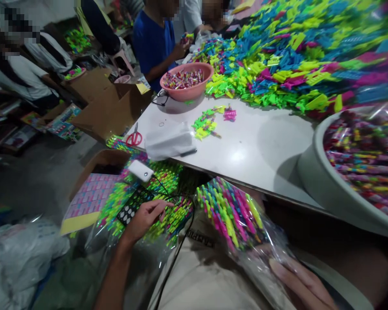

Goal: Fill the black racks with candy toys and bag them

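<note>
My right hand (pixel 292 273) grips the lower part of a clear plastic bag (pixel 234 215), which leans tilted over my lap. Inside the bag are many thin plastic sticks in yellow, green, pink and blue; their exact kind is unclear. My left hand (pixel 147 217) reaches over a heap of similar bright sticks (pixel 177 215) at the table's near side. Its index finger stretches out and nothing shows in its grasp; the other fingers are partly hidden. Close to that hand are a dark card with pale ovals (pixel 128 213) and a white box-shaped device (pixel 141 171) with a black cable.
On the white table (pixel 245 146) lie red-handled scissors (pixel 134 137), a white plastic sheet (pixel 170 140) and small bright pieces. A pink basin (pixel 187 86), a pale tub (pixel 313 163) and a large colourful pile (pixel 297 56) stand around. Co-workers sit beyond; cardboard boxes (pixel 113 103) stand left.
</note>
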Demonstrator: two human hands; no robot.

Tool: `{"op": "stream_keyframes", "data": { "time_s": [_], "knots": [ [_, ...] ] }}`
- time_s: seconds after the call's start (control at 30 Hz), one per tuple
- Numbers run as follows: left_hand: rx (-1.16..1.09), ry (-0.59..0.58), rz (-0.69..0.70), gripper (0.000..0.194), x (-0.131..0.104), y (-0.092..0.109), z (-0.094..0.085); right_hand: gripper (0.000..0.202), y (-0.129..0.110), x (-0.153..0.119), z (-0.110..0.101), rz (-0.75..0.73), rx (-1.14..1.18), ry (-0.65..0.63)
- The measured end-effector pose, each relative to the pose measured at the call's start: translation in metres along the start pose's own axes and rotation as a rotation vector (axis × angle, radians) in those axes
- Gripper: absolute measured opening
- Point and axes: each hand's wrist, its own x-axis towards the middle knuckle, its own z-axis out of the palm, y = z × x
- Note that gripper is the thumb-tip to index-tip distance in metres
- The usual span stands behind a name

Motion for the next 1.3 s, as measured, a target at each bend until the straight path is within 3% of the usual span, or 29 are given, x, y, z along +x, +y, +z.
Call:
{"op": "stream_keyframes", "data": {
  "time_s": [0.1, 0.2, 0.4, 0.47, 0.57, 0.67, 0.73, 0.8, 0.93, 1.0, 1.03, 1.07, 1.13, 1.17, 1.2, 1.3],
  "knots": [
    [0.103, -0.055, -0.091, 0.063, -0.023, -0.003, -0.018, 0.049, -0.027, 0.019, 0.024, -0.059, 0.045, -0.162],
    [0.186, -0.071, -0.064, 0.067, -0.031, -0.006, -0.014, 0.049, -0.033, 0.036, 0.047, -0.091, 0.083, -0.217],
    [0.061, 0.139, 0.368, 0.064, 0.000, 0.015, 0.041, 0.048, -0.015, 0.057, 0.076, -0.089, 0.199, -0.233],
    [-0.013, 0.134, 0.482, 0.060, 0.012, 0.031, 0.062, 0.048, -0.013, 0.058, 0.078, -0.081, 0.202, -0.215],
    [-0.042, 0.020, 0.613, 0.056, 0.022, 0.056, 0.080, 0.048, -0.010, 0.056, 0.079, -0.050, 0.223, -0.161],
    [0.114, -0.088, 0.755, 0.054, 0.019, 0.076, 0.075, 0.050, -0.005, 0.056, 0.091, -0.060, 0.223, -0.155],
    [0.234, -0.108, 0.797, 0.051, 0.010, 0.083, 0.059, 0.049, 0.000, 0.058, 0.105, -0.081, 0.225, -0.191],
    [0.301, -0.063, 0.742, 0.046, -0.004, 0.083, 0.033, 0.047, 0.004, 0.061, 0.120, -0.109, 0.232, -0.219],
    [0.211, 0.073, 0.434, 0.034, -0.042, 0.055, -0.026, 0.049, 0.006, 0.069, 0.138, -0.214, 0.139, -0.229],
    [-0.108, 0.156, 0.267, 0.035, -0.058, 0.028, -0.046, 0.050, 0.004, 0.075, 0.141, -0.246, 0.075, -0.283],
    [-0.305, 0.142, 0.186, 0.035, -0.064, 0.012, -0.051, 0.051, 0.003, 0.079, 0.142, -0.255, 0.048, -0.327],
    [-0.487, 0.205, 0.139, 0.034, -0.069, -0.004, -0.051, 0.052, 0.003, 0.083, 0.142, -0.264, 0.020, -0.378],
    [-0.777, 0.449, 0.124, 0.034, -0.078, -0.038, -0.038, 0.052, 0.002, 0.090, 0.143, -0.301, -0.041, -0.458],
    [-0.830, 0.517, 0.116, 0.037, -0.083, -0.054, -0.026, 0.052, 0.002, 0.093, 0.143, -0.326, -0.076, -0.487],
    [-0.793, 0.476, 0.089, 0.045, -0.087, -0.068, -0.012, 0.051, 0.002, 0.095, 0.143, -0.349, -0.112, -0.508],
    [-0.559, 0.186, 0.020, 0.063, -0.090, -0.099, 0.039, 0.049, 0.004, 0.098, 0.144, -0.369, -0.196, -0.553]
  ]
}}
